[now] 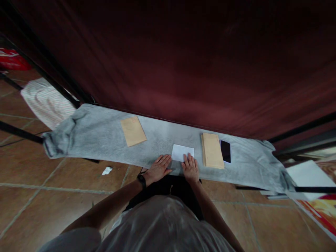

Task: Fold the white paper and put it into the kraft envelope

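A white sheet of paper [181,151], wider than it is deep, lies flat on the grey cloth [160,134] in front of me. My right hand [190,168] rests palm down with its fingertips on the paper's near right part, fingers extended. To the left, my left hand [160,167] lies flat on the cloth beside the paper's near left corner, its fingers stretched out and holding nothing. A stack of brown envelopes [214,150] sits to the right of the paper. One single brown envelope [133,130] lies apart at the left.
Right of the stack lies a dark-screened phone [225,151]. A dark red curtain [168,87] hangs along the far edge of the cloth-covered surface. Black metal bars [23,133] stick out at both ends. White scrap [107,170] lies on the tiled floor [78,203].
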### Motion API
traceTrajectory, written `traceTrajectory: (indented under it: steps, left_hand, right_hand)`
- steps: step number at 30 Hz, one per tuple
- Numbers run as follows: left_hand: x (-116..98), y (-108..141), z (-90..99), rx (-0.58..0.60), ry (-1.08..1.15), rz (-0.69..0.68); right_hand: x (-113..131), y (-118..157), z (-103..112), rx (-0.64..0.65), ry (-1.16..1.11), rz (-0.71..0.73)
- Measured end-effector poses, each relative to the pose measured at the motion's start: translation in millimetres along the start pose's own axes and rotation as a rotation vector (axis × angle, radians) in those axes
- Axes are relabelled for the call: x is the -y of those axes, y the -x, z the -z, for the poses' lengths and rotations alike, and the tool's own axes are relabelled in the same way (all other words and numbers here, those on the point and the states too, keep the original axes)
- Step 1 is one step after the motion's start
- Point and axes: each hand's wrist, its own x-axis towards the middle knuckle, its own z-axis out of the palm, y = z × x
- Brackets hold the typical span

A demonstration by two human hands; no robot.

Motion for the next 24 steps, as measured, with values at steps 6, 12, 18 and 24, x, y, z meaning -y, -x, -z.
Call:
traceTrajectory:
  steps: [6,12,18,24]
  left_hand:
    - [84.2,10.3,40.5,-0.266,-0.059,0.515]
    - [134.6,32.6,66.7,-0.227,-0.067,0.646]
    - [124.7,18.5,80.0,-0.12,-0.082,0.645]
    - [65.5,-10.1,82.5,-0.004,-0.193,0.449]
  right_hand:
    - [-4.6,6.7,-3.5,-0.031,0.012,0.01]
    - [-1.3,3.8,-7.2,-0.028,0.003,-0.03]
    - [0.2,3.1,-6.0,-0.023,0.01,-0.049]
    - [0.6,2.7,0.3,0.017,-0.039,-0.065]
